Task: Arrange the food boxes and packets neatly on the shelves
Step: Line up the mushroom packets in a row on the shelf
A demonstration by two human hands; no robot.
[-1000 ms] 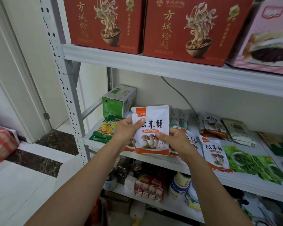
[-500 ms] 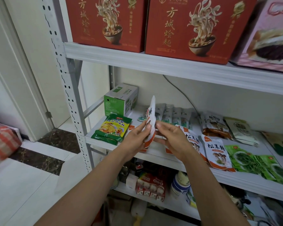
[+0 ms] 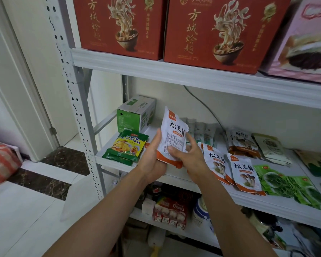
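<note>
A white and orange mushroom packet (image 3: 174, 134) stands upright above the middle shelf (image 3: 119, 165), its printed back toward me. My left hand (image 3: 153, 160) grips its lower left edge. My right hand (image 3: 188, 156) holds its lower right side, thumb across the front. Two matching mushroom packets (image 3: 243, 173) lie flat to the right. A yellow and green seasoning packet (image 3: 129, 145) lies on green packets to the left. A green and white box (image 3: 135, 114) stands behind it.
Two red noodle boxes (image 3: 211, 30) and a pink pastry box (image 3: 304, 39) fill the top shelf. Green packets (image 3: 289, 184) and brown packets (image 3: 243, 143) lie at the right. Jars and a red carton (image 3: 170, 212) crowd the lower shelf. The perforated upright post (image 3: 72, 93) stands at the left.
The packet faced me with its mushroom picture, turned edge-on, and now shows its printed back. Both hands stayed on it and shifted slightly toward the shelf.
</note>
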